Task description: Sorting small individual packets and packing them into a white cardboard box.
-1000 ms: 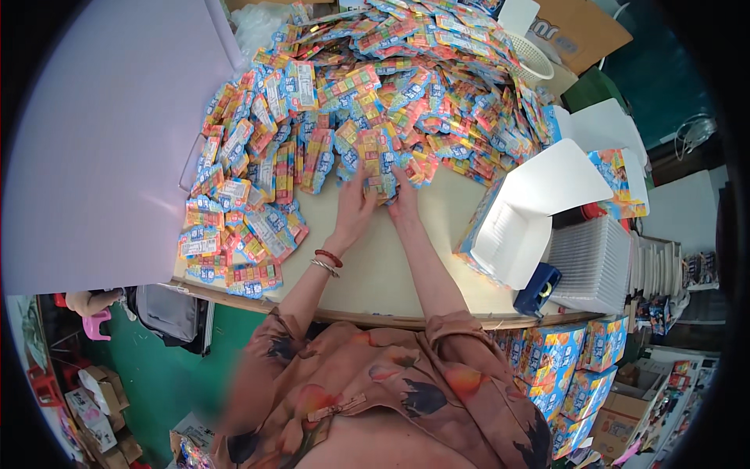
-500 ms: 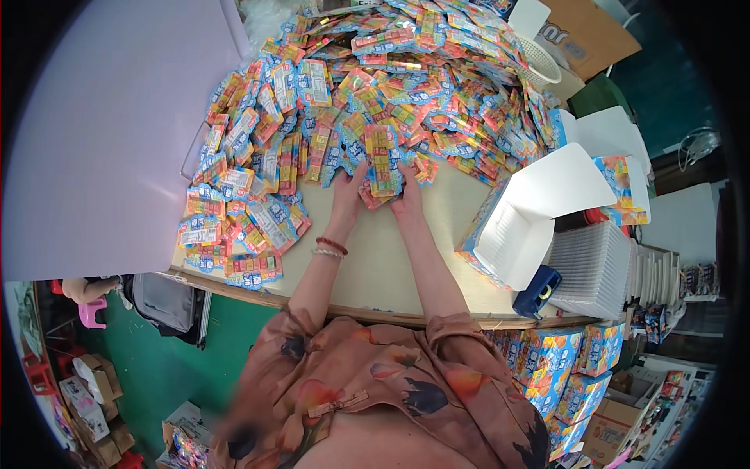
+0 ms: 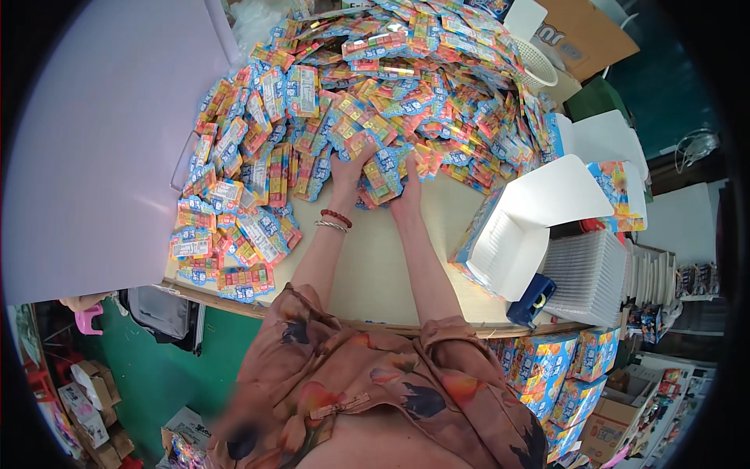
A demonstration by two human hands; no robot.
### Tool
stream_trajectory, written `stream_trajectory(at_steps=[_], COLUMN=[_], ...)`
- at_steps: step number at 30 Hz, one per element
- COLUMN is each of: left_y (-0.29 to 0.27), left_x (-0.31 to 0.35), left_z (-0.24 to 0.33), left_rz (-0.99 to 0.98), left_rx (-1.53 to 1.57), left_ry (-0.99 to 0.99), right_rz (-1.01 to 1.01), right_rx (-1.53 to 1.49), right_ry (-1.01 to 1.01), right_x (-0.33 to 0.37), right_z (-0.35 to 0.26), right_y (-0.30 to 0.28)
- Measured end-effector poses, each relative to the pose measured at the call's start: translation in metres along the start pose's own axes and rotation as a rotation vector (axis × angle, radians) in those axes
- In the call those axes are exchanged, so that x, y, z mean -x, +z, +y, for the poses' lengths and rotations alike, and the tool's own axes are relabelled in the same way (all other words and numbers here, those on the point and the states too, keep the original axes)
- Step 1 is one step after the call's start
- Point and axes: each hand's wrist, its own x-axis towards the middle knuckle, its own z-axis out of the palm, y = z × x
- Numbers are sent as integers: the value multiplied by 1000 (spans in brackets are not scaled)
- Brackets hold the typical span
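Clasped in my right grip is a colourful packet, over the bench at the heap's near edge; my left grip curls just beside it, around what I cannot tell. To my right, a blue tape dispenser, white trays and an open box crowd the bench. Ahead, the heap of packets blocks it, a white basket and brown carton behind.

- A pink stool on the green floor
- A grey-and-black case near it
- A white basket beside a brown cardboard box
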Motion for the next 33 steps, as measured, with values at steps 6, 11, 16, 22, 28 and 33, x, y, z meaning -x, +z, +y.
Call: stream_trajectory(at_steps=[6, 11, 16, 22, 28, 33], left_y=[-23, -45, -57, -88, -99, -106], left_x=[-10, 7, 31, 55, 59, 46], left_z=[-9, -12, -7, -13, 3, -1], left_rz=[-181, -242, -237, -151, -173, -145], left_rx=[101, 187, 140, -19, -240, -332], left_ry=[-38, -70, -60, -107, -133, -160], right_rz=[-31, -42, -62, -134, 142, -21], right_rx=[145, 230, 216, -113, 280, 785], right_ry=[-71, -151, -115, 118, -8, 423], right_x=[7, 42, 69, 114, 137, 176], right_z=[-2, 0, 7, 10, -9, -14], right_y=[-4, 5, -7, -27, -65, -60])
